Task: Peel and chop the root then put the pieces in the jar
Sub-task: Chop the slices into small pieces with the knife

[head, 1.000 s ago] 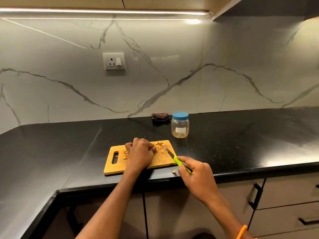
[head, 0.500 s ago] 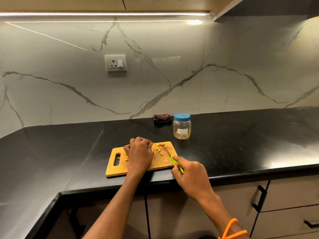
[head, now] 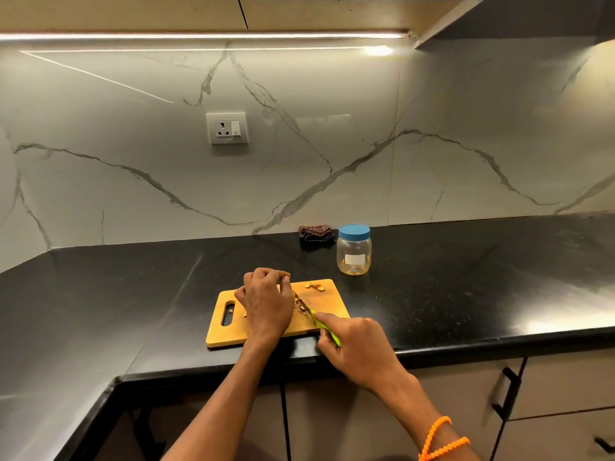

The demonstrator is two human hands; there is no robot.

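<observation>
My right hand point(head: 357, 344) grips the knife point(head: 312, 314), blade angled up-left beside my left hand point(head: 266, 302), curled over the root (hidden), jar point(head: 353, 251) beyond.

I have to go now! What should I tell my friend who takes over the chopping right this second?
Left hand: curled on the cutting board; the root under it is hidden.
Right hand: grips the green-handled knife, blade beside the left fingers.
Chopped pieces lie on the board.
Jar: behind the board, blue lid on.
Done: some chopping.
Left: finish chopping, open the jar, put the pieces in.
</observation>
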